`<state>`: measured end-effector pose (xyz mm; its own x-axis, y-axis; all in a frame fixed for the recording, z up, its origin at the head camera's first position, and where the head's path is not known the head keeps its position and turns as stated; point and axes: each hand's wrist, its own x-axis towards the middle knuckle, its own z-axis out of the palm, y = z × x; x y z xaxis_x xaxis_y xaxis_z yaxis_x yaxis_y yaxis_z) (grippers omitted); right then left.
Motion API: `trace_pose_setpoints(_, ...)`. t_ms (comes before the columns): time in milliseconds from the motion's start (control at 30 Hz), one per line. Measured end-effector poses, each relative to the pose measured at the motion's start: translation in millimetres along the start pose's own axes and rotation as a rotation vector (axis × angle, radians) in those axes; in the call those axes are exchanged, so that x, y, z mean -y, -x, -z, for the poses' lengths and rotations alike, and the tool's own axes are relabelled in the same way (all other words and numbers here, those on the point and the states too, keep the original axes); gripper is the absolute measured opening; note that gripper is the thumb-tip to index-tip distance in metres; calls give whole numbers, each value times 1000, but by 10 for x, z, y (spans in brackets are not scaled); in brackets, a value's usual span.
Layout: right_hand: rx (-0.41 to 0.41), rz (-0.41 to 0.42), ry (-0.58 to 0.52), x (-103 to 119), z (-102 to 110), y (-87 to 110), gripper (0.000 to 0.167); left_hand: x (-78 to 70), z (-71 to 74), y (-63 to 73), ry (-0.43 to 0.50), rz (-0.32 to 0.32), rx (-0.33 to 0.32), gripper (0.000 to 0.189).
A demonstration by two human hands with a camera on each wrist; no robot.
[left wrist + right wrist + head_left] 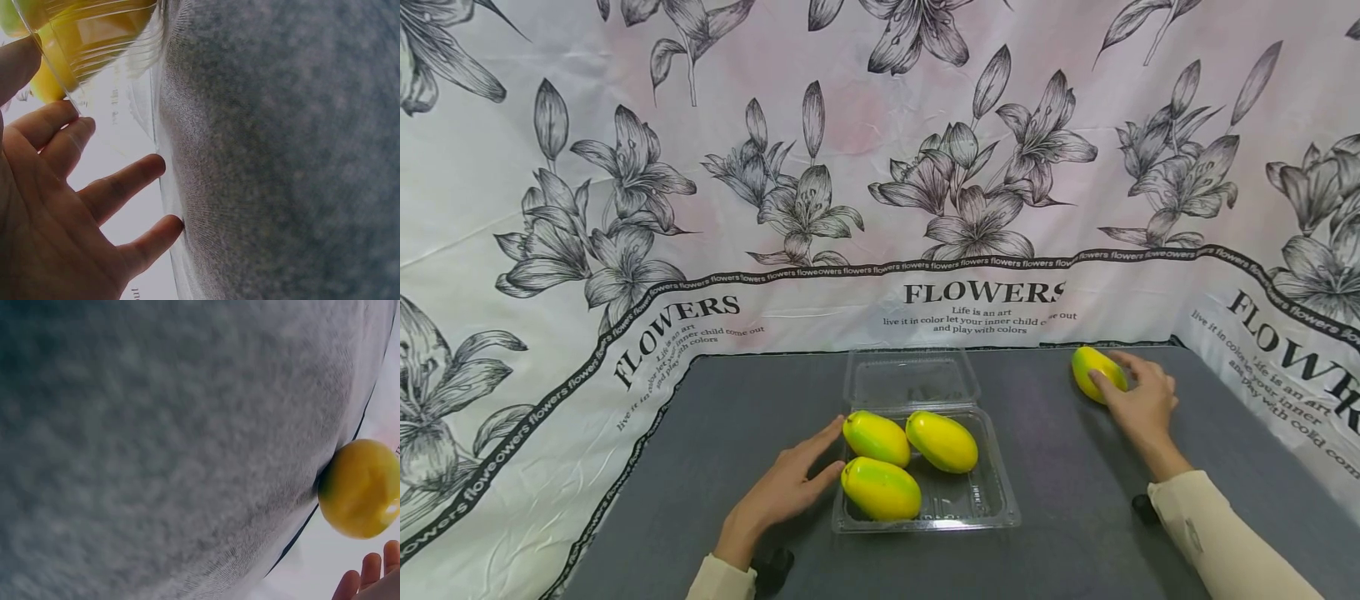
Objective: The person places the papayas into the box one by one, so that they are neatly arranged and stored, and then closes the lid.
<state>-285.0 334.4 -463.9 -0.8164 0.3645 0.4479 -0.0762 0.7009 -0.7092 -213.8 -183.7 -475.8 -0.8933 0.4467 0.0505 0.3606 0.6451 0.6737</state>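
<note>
Three yellow-green mangoes, one at the back left, one at the back right and one in front, lie in a clear plastic clamshell box. My left hand is at the box's left side, fingers spread. In the left wrist view, its thumb and index finger are at the box's rim. A fourth mango lies on the table at the far right. Around its right side reaches my right hand, thumb in front. The right wrist view shows a gap between several fingertips and this mango; the thumb is hidden there.
The box's lid is folded back behind it on the grey tabletop. A white cloth printed with flowers and lettering hangs along the table's back and sides.
</note>
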Motion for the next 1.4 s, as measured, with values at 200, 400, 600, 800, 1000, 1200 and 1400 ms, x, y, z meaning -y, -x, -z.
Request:
trace_pose_setpoints(200,55,-49,46,-20,22,-74,56,4,1,-3,-1,-15,-2,71)
trace_pose_setpoints(400,126,-107,78,-26,15,-116,64,3,-2,0,8,-13,2,72)
trace_pose_setpoints(600,146,-157,72,-26,-8,-146,67,0,-7,9,9,-10,-1,71)
trace_pose_setpoints(800,148,-182,74,-52,-32,-158,67,2,-9,6,4,-12,-5,72)
trace_pose_setpoints(1000,168,-185,74,-67,-41,-180,68,3,-10,3,5,-16,-7,72)
trace_pose_setpoints(1200,205,-185,102,-96,-37,-202,72,2,-3,-5,2,-9,-6,72)
trace_pose_setpoints(1400,211,-178,110,-126,-37,-226,71,4,-4,-2,3,-1,-3,72)
